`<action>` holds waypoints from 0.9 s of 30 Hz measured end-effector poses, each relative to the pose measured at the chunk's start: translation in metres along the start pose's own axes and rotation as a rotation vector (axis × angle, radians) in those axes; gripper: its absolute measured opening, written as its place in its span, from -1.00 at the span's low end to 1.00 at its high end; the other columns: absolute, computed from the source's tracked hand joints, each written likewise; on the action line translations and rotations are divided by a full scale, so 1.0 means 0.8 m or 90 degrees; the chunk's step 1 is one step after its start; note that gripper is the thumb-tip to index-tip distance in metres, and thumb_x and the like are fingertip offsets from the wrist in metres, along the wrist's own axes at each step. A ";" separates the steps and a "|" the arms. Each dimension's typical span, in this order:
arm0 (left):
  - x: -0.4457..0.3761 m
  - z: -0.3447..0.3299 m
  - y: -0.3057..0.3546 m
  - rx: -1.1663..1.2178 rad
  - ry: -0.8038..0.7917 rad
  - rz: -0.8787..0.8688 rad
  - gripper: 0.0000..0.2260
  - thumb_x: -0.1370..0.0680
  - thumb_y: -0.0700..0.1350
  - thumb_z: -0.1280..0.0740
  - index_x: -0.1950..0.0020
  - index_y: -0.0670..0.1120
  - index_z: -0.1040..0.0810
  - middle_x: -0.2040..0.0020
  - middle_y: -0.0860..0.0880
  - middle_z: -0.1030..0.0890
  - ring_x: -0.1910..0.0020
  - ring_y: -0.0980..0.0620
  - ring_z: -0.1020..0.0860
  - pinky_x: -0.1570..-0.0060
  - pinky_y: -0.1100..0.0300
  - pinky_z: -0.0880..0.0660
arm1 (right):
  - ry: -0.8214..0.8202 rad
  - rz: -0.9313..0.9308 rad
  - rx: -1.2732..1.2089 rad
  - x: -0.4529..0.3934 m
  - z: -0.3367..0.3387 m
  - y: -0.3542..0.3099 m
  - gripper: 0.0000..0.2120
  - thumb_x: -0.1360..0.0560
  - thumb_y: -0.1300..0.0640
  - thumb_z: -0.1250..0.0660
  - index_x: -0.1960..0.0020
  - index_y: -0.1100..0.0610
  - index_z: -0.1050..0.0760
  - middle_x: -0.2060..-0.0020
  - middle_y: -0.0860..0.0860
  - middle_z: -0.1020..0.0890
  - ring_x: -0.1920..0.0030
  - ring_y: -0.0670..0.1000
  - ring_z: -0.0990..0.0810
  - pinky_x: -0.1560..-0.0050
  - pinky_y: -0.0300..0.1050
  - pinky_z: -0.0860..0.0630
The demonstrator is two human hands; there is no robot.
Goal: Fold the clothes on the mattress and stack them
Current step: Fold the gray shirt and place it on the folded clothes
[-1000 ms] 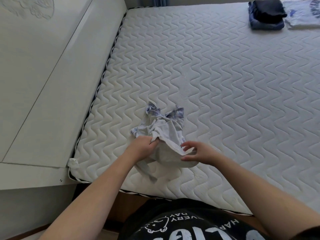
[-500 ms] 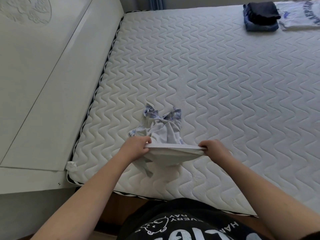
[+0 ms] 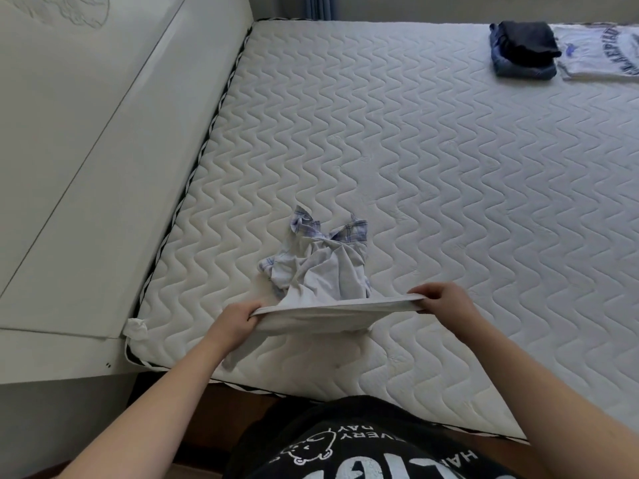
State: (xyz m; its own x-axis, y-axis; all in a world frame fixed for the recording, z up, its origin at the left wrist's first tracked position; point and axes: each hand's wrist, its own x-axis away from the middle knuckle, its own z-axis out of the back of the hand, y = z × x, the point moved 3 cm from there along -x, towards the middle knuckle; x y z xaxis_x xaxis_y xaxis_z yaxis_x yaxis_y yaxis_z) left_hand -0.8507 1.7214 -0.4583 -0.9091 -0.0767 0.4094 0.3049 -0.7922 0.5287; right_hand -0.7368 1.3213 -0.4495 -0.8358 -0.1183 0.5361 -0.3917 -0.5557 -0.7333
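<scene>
I've got my left hand [image 3: 232,321] and right hand [image 3: 446,304] pinching the pale garment [image 3: 325,281] hem taut; spreading step. Next, I'd say: lift, shake flat on the mattress [image 3: 432,174].

the person wears a black t-shirt [image 3: 363,444] with white print across the chest, seen upside down from the head camera: a small cartoon animal outline [image 3: 311,447] and blocky letters, partly reading "every day". both forearms are bare, with no sleeves, watch or rings visible on the left hand [image 3: 231,323] or right hand [image 3: 446,305].
</scene>
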 end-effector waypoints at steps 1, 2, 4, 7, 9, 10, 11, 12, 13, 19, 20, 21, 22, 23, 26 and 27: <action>-0.001 0.002 -0.009 0.017 0.008 0.000 -0.86 -0.54 -0.19 -0.23 0.15 -0.15 -0.57 0.21 -0.08 -0.60 0.15 -0.10 -0.54 0.18 0.06 -0.36 | -0.006 -0.007 -0.021 -0.001 -0.006 -0.002 -0.75 -0.50 0.37 -0.33 0.05 0.07 -0.68 0.20 -0.01 -0.72 0.23 -0.06 -0.70 0.08 -0.26 -0.61; -0.002 0.004 -0.018 0.034 0.022 0.008 -0.86 -0.58 -0.22 -0.23 0.09 -0.15 -0.58 0.18 -0.07 -0.60 0.14 -0.07 -0.54 0.19 0.10 -0.33 | -0.004 -0.013 -0.046 -0.002 -0.012 -0.005 -0.74 -0.51 0.36 -0.33 0.04 0.05 -0.68 0.18 -0.01 -0.72 0.20 -0.06 -0.70 0.07 -0.28 -0.61; -0.006 0.010 -0.035 0.062 0.044 0.033 -0.86 -0.62 -0.17 -0.23 0.06 -0.15 -0.55 0.19 -0.05 -0.58 0.16 -0.03 -0.51 0.22 0.14 -0.28 | 0.027 -0.020 -0.089 -0.006 -0.026 -0.013 -0.74 -0.52 0.38 -0.30 0.03 0.07 -0.67 0.14 0.03 -0.71 0.19 -0.05 -0.69 0.15 -0.37 -0.58; -0.011 0.022 -0.056 0.075 0.017 0.036 -0.78 -0.58 -0.03 -0.36 0.20 -0.13 -0.51 0.32 -0.01 -0.53 0.28 0.05 -0.48 0.26 0.14 -0.30 | 0.080 -0.029 -0.108 -0.013 -0.045 -0.024 -0.76 -0.54 0.38 -0.27 -0.01 0.15 -0.67 0.12 0.12 -0.68 0.19 -0.01 -0.66 0.22 -0.38 -0.59; -0.013 0.037 -0.065 0.050 -0.055 -0.007 -0.78 -0.46 0.01 -0.49 0.23 -0.03 -0.50 0.37 0.10 -0.48 0.34 0.19 -0.44 0.27 0.19 -0.32 | 0.100 -0.043 -0.120 -0.017 -0.053 -0.030 -0.75 -0.55 0.41 -0.24 -0.04 0.22 -0.65 0.10 0.18 -0.66 0.22 0.03 -0.66 0.24 -0.34 -0.61; -0.015 0.043 -0.070 0.007 -0.083 -0.042 -0.79 -0.42 0.02 -0.52 0.20 -0.02 -0.52 0.34 0.13 -0.49 0.31 0.19 -0.47 0.26 0.18 -0.34 | 0.110 -0.052 -0.131 -0.018 -0.054 -0.032 -0.74 -0.54 0.43 -0.21 -0.05 0.24 -0.64 0.10 0.21 -0.65 0.23 0.05 -0.66 0.26 -0.32 -0.61; -0.018 0.049 -0.075 -0.038 -0.095 -0.076 -0.82 -0.42 -0.01 -0.52 0.15 -0.02 -0.56 0.29 0.13 -0.51 0.24 0.13 -0.52 0.24 0.15 -0.36 | 0.121 -0.057 -0.137 -0.020 -0.055 -0.034 -0.72 -0.54 0.45 -0.20 -0.05 0.25 -0.63 0.11 0.22 -0.65 0.24 0.06 -0.67 0.28 -0.31 -0.62; -0.022 0.054 -0.081 -0.075 -0.087 -0.099 -0.87 -0.44 -0.08 -0.48 0.10 -0.05 -0.58 0.23 0.09 -0.54 0.16 0.02 -0.56 0.22 0.14 -0.39 | 0.132 -0.058 -0.133 -0.021 -0.054 -0.035 -0.71 -0.53 0.47 -0.19 -0.05 0.25 -0.63 0.12 0.23 -0.65 0.26 0.06 -0.67 0.28 -0.31 -0.62; -0.025 0.059 -0.087 -0.099 -0.065 -0.112 -0.90 -0.45 -0.15 -0.44 0.05 -0.08 -0.59 0.16 0.01 -0.57 0.10 -0.08 -0.57 0.19 0.10 -0.42 | 0.143 -0.058 -0.122 -0.022 -0.054 -0.037 -0.70 -0.52 0.48 -0.18 -0.05 0.25 -0.64 0.13 0.22 -0.65 0.29 0.04 -0.67 0.28 -0.32 -0.62; -0.048 0.078 -0.113 -0.121 0.086 -0.049 -0.85 -0.47 -0.32 -0.32 -0.01 -0.20 -0.59 0.04 -0.19 -0.53 0.05 -0.20 -0.53 0.11 -0.03 -0.47 | 0.228 -0.084 -0.143 -0.025 -0.051 -0.042 -0.69 -0.51 0.47 -0.20 -0.02 0.17 -0.63 0.19 0.16 -0.67 0.38 -0.04 -0.68 0.29 -0.36 -0.60; -0.051 0.081 -0.119 -0.109 0.101 -0.005 -0.85 -0.48 -0.31 -0.30 -0.02 -0.20 -0.57 0.03 -0.19 -0.54 0.04 -0.21 -0.53 0.09 -0.03 -0.46 | 0.243 -0.089 -0.143 -0.025 -0.050 -0.041 -0.69 -0.51 0.46 -0.21 -0.02 0.16 -0.64 0.17 0.18 -0.67 0.34 0.00 -0.68 0.26 -0.34 -0.61; -0.054 0.083 -0.125 -0.107 0.111 0.041 -0.87 -0.51 -0.27 -0.27 -0.03 -0.19 -0.55 0.03 -0.18 -0.56 0.03 -0.22 -0.54 0.07 -0.03 -0.45 | 0.259 -0.090 -0.145 -0.024 -0.049 -0.041 -0.69 -0.51 0.45 -0.21 -0.02 0.15 -0.64 0.15 0.19 -0.67 0.30 0.03 -0.68 0.24 -0.32 -0.62; -0.056 0.085 -0.132 -0.113 0.120 0.080 -0.89 -0.54 -0.22 -0.25 -0.02 -0.17 -0.54 0.05 -0.18 -0.59 0.04 -0.24 -0.55 0.08 -0.03 -0.44 | 0.275 -0.090 -0.151 -0.023 -0.048 -0.041 -0.69 -0.51 0.45 -0.21 -0.02 0.15 -0.64 0.14 0.20 -0.67 0.28 0.04 -0.67 0.22 -0.31 -0.61; -0.057 0.086 -0.140 -0.119 0.121 0.109 -0.90 -0.57 -0.17 -0.22 0.01 -0.15 -0.52 0.09 -0.18 -0.60 0.06 -0.25 -0.56 0.11 -0.02 -0.42 | 0.292 -0.091 -0.167 -0.022 -0.047 -0.042 -0.68 -0.50 0.46 -0.20 -0.02 0.16 -0.63 0.13 0.20 -0.66 0.27 0.05 -0.66 0.23 -0.31 -0.61; -0.065 0.087 -0.154 -0.046 0.109 0.162 -0.84 -0.61 -0.11 -0.17 0.11 -0.16 -0.39 0.15 -0.24 -0.59 0.09 -0.30 -0.54 0.19 -0.03 -0.36 | 0.312 -0.122 -0.258 -0.020 -0.042 -0.041 -0.68 -0.50 0.48 -0.16 -0.03 0.21 -0.61 0.14 0.21 -0.63 0.34 0.03 -0.66 0.31 -0.35 -0.60; -0.071 0.088 -0.155 -0.023 0.103 0.167 -0.84 -0.62 -0.12 -0.16 0.11 -0.17 -0.39 0.12 -0.26 -0.59 0.07 -0.30 -0.54 0.17 -0.05 -0.38 | 0.301 -0.145 -0.298 -0.020 -0.040 -0.040 -0.68 -0.51 0.48 -0.14 -0.02 0.21 -0.61 0.17 0.22 -0.62 0.38 0.01 -0.67 0.34 -0.34 -0.59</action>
State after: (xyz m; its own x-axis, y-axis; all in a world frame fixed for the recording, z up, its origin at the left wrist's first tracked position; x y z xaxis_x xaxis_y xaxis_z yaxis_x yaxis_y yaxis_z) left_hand -0.8171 1.8667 -0.4945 -0.8351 -0.3740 0.4035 0.5273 -0.7533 0.3930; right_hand -0.7234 1.3674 -0.4482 -0.7491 0.3880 0.5369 -0.6129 -0.0984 -0.7840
